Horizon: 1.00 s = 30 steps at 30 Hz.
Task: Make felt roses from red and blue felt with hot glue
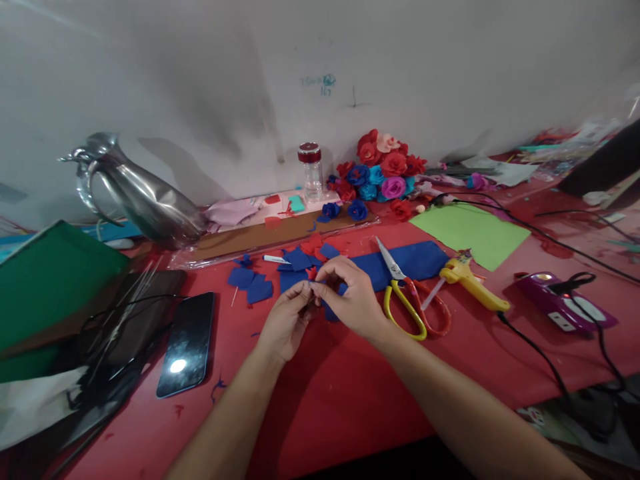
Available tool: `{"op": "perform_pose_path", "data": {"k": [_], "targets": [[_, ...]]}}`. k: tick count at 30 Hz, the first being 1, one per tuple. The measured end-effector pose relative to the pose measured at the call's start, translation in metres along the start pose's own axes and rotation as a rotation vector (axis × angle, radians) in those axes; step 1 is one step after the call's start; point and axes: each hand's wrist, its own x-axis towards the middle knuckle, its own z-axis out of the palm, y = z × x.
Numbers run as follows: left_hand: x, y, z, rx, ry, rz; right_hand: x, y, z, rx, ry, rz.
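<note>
Above the red tabletop, my left hand (287, 321) and my right hand (353, 297) meet, fingertips pinched together. What lies between the fingers is mostly hidden; a small dark bit shows at the tips, too small to name. Just beyond them lie cut blue paper pieces (297, 260) and red paper scraps (314, 245). More blue paper squares (259, 289) spread to the left, near a white marker (275, 260). A long blue paper strip (417, 260) extends to the right. Scissors (407, 293) with yellow and red handles rest partly over it, blades apart.
To the right are a yellow glue gun (475, 290), a green paper sheet (473, 230) and a purple power strip (565, 303) with cords. A phone (187, 343) lies left. Behind stand a metal jug (145, 193), a glass jar (313, 177) and paper flowers (383, 170).
</note>
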Motion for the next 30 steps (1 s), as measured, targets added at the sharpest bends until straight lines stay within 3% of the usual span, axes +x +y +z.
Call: {"op": "perform_pose_path", "data": {"k": [9, 23, 27, 30], "targets": [[0.0006, 0.0002, -0.0003, -0.028, 0.011, 0.004, -0.0011, 0.0008, -0.0012, -0.108, 0.018, -0.119], [-0.0005, -0.0021, 0.0020, 0.063, 0.092, 0.211, -0.0025, -0.0029, -0.0030, -0.174, -0.030, -0.178], [0.0001, -0.0038, 0.0000, 0.107, 0.097, 0.256, -0.0010, -0.0051, -0.0022, -0.113, 0.020, -0.091], [0.0008, -0.0048, -0.0013, 0.123, 0.098, 0.270, 0.0019, -0.0049, -0.0018, 0.077, 0.026, 0.126]]}}
